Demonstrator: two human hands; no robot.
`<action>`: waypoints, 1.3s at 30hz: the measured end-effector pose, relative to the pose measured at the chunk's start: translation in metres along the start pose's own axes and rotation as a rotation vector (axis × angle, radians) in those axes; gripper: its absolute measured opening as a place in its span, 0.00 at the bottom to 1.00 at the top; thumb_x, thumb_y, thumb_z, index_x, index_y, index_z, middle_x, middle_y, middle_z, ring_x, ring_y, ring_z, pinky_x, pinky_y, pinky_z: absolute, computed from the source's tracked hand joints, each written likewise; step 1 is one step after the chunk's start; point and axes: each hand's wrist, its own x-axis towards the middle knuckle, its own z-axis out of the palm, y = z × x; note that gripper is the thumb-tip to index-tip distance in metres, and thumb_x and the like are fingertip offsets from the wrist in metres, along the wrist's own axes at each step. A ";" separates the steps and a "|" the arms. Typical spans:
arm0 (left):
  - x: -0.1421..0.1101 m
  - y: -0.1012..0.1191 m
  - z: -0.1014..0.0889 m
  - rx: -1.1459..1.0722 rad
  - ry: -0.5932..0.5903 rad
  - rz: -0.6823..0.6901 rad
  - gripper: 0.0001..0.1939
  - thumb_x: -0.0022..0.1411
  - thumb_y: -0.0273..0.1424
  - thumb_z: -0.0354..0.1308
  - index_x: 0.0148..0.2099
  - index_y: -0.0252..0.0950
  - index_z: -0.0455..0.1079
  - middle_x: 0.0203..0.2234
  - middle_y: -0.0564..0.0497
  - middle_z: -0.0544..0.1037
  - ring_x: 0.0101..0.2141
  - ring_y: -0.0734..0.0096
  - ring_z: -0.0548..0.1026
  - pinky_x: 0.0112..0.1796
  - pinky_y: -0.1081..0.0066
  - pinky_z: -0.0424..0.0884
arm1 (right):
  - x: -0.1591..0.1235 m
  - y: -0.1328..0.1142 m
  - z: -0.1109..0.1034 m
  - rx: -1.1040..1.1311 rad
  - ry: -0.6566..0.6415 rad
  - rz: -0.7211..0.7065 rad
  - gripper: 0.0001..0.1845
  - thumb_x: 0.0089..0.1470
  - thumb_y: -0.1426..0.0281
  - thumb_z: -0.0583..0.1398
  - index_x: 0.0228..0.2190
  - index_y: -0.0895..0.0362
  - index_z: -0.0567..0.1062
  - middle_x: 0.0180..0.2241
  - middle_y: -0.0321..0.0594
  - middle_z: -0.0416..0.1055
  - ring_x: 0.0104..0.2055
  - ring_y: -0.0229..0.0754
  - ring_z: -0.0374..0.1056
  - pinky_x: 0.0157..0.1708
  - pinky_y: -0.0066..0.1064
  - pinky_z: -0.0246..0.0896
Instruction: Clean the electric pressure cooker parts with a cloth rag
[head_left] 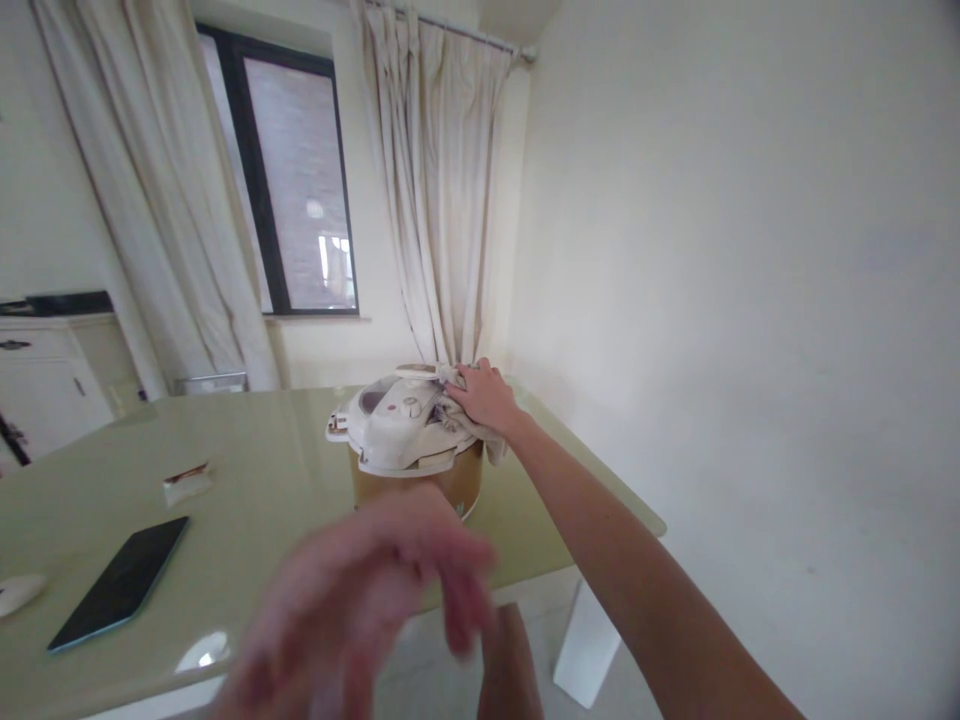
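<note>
A white electric cooker point(397, 425) with a brown lower body stands near the far right of the table. On the right side of its lid lies a crumpled light cloth point(491, 440), hanging partly down the side. My right hand point(486, 395) reaches out over this cloth and grips it against the lid, with the fingers partly bent. Close to the camera, my left hand point(360, 590) is raised in front of the cooker, blurred by motion. Its fingers are loosely curved and apart, and nothing shows in them. It hides the lower front of the cooker.
The pale green table point(270, 470) carries a dark tablet point(124, 580), a small packet point(187, 483) and a white rounded object point(19, 592) at the left. A wall point(720, 300) runs along the right. Curtains point(442, 180) hang beyond the table, beside the window.
</note>
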 end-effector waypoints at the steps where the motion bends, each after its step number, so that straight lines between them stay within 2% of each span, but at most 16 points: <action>1: 0.021 -0.004 -0.016 0.026 0.158 0.043 0.22 0.60 0.55 0.63 0.45 0.45 0.82 0.28 0.46 0.79 0.29 0.61 0.75 0.32 0.62 0.75 | 0.001 0.002 0.001 0.011 0.003 -0.006 0.30 0.68 0.48 0.55 0.64 0.48 0.71 0.60 0.53 0.66 0.58 0.60 0.68 0.56 0.46 0.65; 3: 0.067 -0.016 -0.054 0.138 0.424 0.074 0.22 0.59 0.50 0.65 0.47 0.40 0.80 0.36 0.46 0.82 0.33 0.64 0.75 0.35 0.66 0.74 | 0.004 0.006 0.002 0.038 0.013 -0.020 0.31 0.67 0.47 0.56 0.64 0.49 0.72 0.60 0.52 0.66 0.58 0.58 0.69 0.56 0.45 0.65; 4: 0.089 -0.025 -0.077 0.218 0.511 0.058 0.21 0.59 0.47 0.65 0.47 0.39 0.79 0.39 0.46 0.83 0.35 0.65 0.76 0.38 0.67 0.74 | 0.006 0.009 0.002 0.055 0.016 -0.032 0.31 0.67 0.47 0.57 0.63 0.49 0.73 0.59 0.52 0.68 0.57 0.57 0.70 0.56 0.43 0.65; 7: 0.140 -0.058 -0.144 0.612 0.753 -0.091 0.20 0.61 0.43 0.58 0.47 0.34 0.78 0.45 0.45 0.83 0.44 0.60 0.78 0.46 0.64 0.74 | 0.015 0.019 0.001 0.139 -0.003 -0.068 0.29 0.64 0.47 0.60 0.55 0.53 0.79 0.53 0.49 0.74 0.52 0.52 0.73 0.53 0.37 0.66; 9: 0.155 -0.081 -0.179 0.901 0.778 -0.216 0.22 0.63 0.42 0.53 0.49 0.33 0.78 0.48 0.41 0.83 0.51 0.53 0.77 0.53 0.59 0.72 | 0.022 0.026 0.001 0.228 -0.038 -0.069 0.27 0.62 0.48 0.63 0.51 0.55 0.81 0.48 0.45 0.78 0.50 0.49 0.74 0.50 0.34 0.66; 12: 0.159 -0.110 -0.207 1.009 0.716 -0.353 0.24 0.68 0.40 0.45 0.45 0.32 0.80 0.45 0.38 0.84 0.52 0.49 0.78 0.54 0.57 0.72 | 0.033 0.035 0.001 0.328 -0.073 -0.033 0.25 0.60 0.50 0.66 0.49 0.55 0.81 0.46 0.42 0.81 0.49 0.47 0.75 0.47 0.31 0.66; 15: 0.154 -0.127 -0.217 1.002 0.660 -0.403 0.27 0.69 0.38 0.40 0.40 0.33 0.81 0.41 0.37 0.85 0.48 0.50 0.81 0.50 0.59 0.74 | 0.042 0.038 0.006 0.299 -0.059 0.008 0.25 0.60 0.50 0.66 0.48 0.55 0.81 0.47 0.44 0.81 0.48 0.48 0.76 0.47 0.32 0.66; 19: 0.151 -0.134 -0.224 1.095 0.641 -0.378 0.28 0.68 0.39 0.41 0.44 0.35 0.83 0.46 0.37 0.85 0.51 0.48 0.80 0.50 0.60 0.73 | 0.037 0.030 0.012 0.165 0.012 0.049 0.24 0.65 0.49 0.60 0.47 0.54 0.82 0.47 0.48 0.79 0.48 0.51 0.75 0.46 0.35 0.67; 23: 0.151 -0.137 -0.228 1.114 0.676 -0.362 0.30 0.68 0.38 0.39 0.48 0.35 0.83 0.50 0.36 0.84 0.53 0.46 0.79 0.51 0.58 0.73 | -0.003 0.008 0.008 0.065 0.104 0.008 0.24 0.66 0.49 0.58 0.50 0.52 0.81 0.52 0.52 0.72 0.51 0.54 0.73 0.49 0.41 0.67; 26: 0.151 -0.139 -0.228 1.112 0.681 -0.352 0.31 0.69 0.38 0.39 0.50 0.33 0.83 0.50 0.35 0.84 0.52 0.45 0.80 0.51 0.58 0.73 | -0.042 -0.008 0.000 0.028 0.122 -0.129 0.22 0.63 0.50 0.61 0.51 0.47 0.80 0.55 0.48 0.68 0.54 0.55 0.69 0.53 0.44 0.66; 29: 0.150 -0.140 -0.228 1.120 0.681 -0.343 0.30 0.69 0.38 0.39 0.49 0.33 0.83 0.48 0.35 0.85 0.51 0.45 0.80 0.50 0.58 0.74 | -0.059 -0.010 -0.007 0.098 0.088 -0.231 0.21 0.61 0.51 0.64 0.51 0.45 0.80 0.55 0.44 0.68 0.56 0.52 0.67 0.57 0.43 0.63; 33: 0.151 -0.140 -0.229 1.137 0.683 -0.359 0.30 0.69 0.37 0.39 0.49 0.32 0.83 0.49 0.34 0.84 0.52 0.43 0.80 0.51 0.56 0.73 | -0.034 0.004 -0.010 0.187 0.040 -0.195 0.17 0.62 0.53 0.64 0.44 0.51 0.82 0.46 0.42 0.74 0.48 0.46 0.72 0.50 0.34 0.65; 39: 0.150 -0.140 -0.231 1.226 0.648 -0.351 0.29 0.69 0.35 0.39 0.49 0.34 0.83 0.48 0.34 0.84 0.50 0.46 0.81 0.49 0.57 0.75 | 0.022 0.011 -0.002 0.048 0.035 -0.027 0.21 0.62 0.51 0.61 0.44 0.53 0.83 0.46 0.48 0.78 0.47 0.53 0.75 0.42 0.36 0.67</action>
